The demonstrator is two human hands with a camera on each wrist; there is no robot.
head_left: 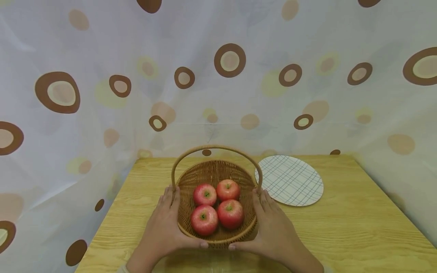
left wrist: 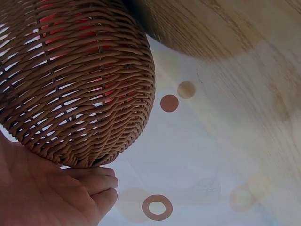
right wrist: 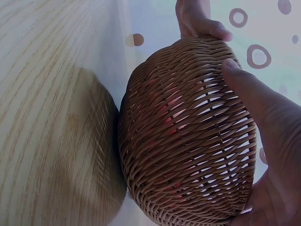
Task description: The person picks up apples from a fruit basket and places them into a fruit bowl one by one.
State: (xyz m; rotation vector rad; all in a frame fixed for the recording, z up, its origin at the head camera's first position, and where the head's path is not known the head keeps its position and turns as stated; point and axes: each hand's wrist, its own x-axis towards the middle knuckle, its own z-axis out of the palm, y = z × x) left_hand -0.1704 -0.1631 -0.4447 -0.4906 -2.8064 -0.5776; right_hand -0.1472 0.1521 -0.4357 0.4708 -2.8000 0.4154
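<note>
A brown wicker basket (head_left: 182, 227) with an arched handle (head_left: 215, 146) stands at the middle of the table's near part, between both hands. Several red apples (head_left: 230, 214) lie together inside it. My left hand (head_left: 164, 231) grips the basket's left side, fingers along the outside by the handle's foot and thumb at the near rim. On the opposite side, my right hand (head_left: 274, 231) holds it the same way, its thumb (right wrist: 254, 87) against the weave. Red shows through the gaps of the basket wall (left wrist: 94, 84) in the left wrist view.
Behind the basket to the right, a round white placemat-like sheet with blue grid lines (head_left: 290, 180) lies on the wooden table (head_left: 358, 220). A pale curtain with brown ring patterns (head_left: 218, 98) surrounds the table at the back and sides.
</note>
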